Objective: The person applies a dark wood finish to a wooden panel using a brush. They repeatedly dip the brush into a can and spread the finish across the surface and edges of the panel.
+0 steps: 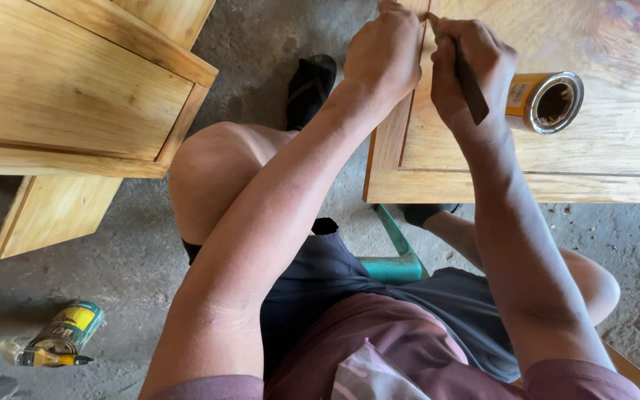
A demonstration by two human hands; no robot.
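Two hands work close together at the near left corner of a framed wooden panel [557,148], which lies flat in front of the seated person. The right hand [472,70] is closed around a dark-handled tool [470,85], probably a small brush, its tip pressed into the groove between the frame and the inner board. The left hand [385,52] is curled shut, its fingers bunched against that groove just beside the tool; whether it pinches anything cannot be told. An open tin [546,101] with dark contents lies on its side on the panel, just beside the right wrist. The wood around the tin looks darker and glossier than the pale cabinet pieces [75,89] to the left, so the coating seems partly applied, with the groove and the near rail seemingly left to do. Another can [64,330] lies on the concrete floor [275,37].
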